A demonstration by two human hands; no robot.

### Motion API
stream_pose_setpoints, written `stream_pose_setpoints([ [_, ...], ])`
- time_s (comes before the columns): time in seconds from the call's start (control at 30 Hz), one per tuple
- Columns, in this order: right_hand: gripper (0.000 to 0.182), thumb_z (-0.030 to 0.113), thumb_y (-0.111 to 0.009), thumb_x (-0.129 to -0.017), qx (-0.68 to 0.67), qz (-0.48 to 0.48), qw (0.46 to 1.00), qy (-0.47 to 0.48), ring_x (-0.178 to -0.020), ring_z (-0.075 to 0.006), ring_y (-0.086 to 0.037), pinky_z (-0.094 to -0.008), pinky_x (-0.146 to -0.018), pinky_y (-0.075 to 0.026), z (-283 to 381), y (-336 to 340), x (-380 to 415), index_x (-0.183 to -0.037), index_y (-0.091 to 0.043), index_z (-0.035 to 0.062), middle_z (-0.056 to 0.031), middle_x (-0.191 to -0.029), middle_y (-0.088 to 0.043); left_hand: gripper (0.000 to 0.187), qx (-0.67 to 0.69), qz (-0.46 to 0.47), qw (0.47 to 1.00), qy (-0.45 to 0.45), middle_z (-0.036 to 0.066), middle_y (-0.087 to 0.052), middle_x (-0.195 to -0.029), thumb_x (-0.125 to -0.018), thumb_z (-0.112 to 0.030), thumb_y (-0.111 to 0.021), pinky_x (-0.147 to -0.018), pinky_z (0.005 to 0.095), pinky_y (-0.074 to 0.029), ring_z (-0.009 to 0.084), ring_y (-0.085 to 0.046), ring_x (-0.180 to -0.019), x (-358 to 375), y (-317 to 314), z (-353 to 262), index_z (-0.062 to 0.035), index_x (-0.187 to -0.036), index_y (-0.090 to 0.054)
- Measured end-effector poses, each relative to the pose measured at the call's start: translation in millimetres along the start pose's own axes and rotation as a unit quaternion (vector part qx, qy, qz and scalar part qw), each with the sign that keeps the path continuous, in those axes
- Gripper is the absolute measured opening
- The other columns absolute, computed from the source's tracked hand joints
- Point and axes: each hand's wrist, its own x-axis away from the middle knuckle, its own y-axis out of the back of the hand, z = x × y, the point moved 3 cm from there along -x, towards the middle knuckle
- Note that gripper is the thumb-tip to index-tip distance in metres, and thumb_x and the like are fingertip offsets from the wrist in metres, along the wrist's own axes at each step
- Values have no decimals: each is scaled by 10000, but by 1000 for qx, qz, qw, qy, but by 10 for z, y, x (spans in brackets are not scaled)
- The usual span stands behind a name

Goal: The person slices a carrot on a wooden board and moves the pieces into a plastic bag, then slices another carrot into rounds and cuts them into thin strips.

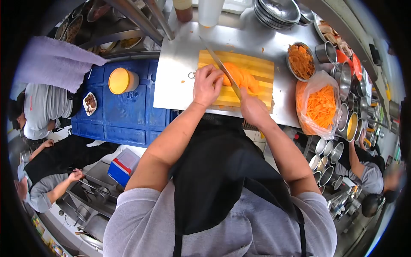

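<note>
On a striped yellow wooden board (266, 70) lies a row of orange slices (246, 81), perhaps carrot. My right hand (253, 108) is wrapped round the handle of a long knife (223, 66), whose blade slants up and left across the slices. My left hand (207, 84) presses with bent fingers on the left end of the orange pieces, close beside the blade. To the right of the board are a metal bowl of orange-brown shreds (300, 61) and a clear plastic bag of orange shreds (321, 107).
A steel counter (175, 64) holds the board. Stacked metal bowls (278, 13) and bottles stand at its back. Left is a blue surface (128, 103) with a yellow-lidded tub (123, 81) and a small dish (90, 104). Co-workers are at both sides.
</note>
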Motion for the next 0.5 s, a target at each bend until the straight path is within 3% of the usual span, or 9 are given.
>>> stream_pose_setpoints([
  [0.23, 209, 6, -490, -898, 4, 2, 1000, 3, -774, -509, -664, -609, -712, -496, 0, 161, 403, -1098, -432, 2, -292, -761, -666, 216, 0, 0, 1000, 1, 80, -587, -1112, -797, -79, -748, -915, 428, -477, 311, -549, -1006, 12, -13, 24, -131, -1006, -731],
  [0.33, 183, 61, -486, -955, -1, 5, 1000, 19, -755, -513, -649, -620, -704, -477, 4, 127, 451, -1109, -402, 10, -297, -725, -648, 216, 5, 3, 1000, 3, 80, -586, -1125, -797, -79, -749, -913, 428, -478, 311, -549, -1011, 16, -18, 34, -132, -1006, -731],
  [0.5, 266, 20, -507, -897, -19, -8, 1000, 7, -791, -498, -675, -592, -719, -510, -58, -103, 265, -1156, -452, -4, -291, -781, -675, 207, -3, -4, 1000, -4, 77, -595, -1107, -801, -80, -747, -906, 428, -480, 311, -550, -1010, -10, 13, 5, -131, -1001, -730],
])
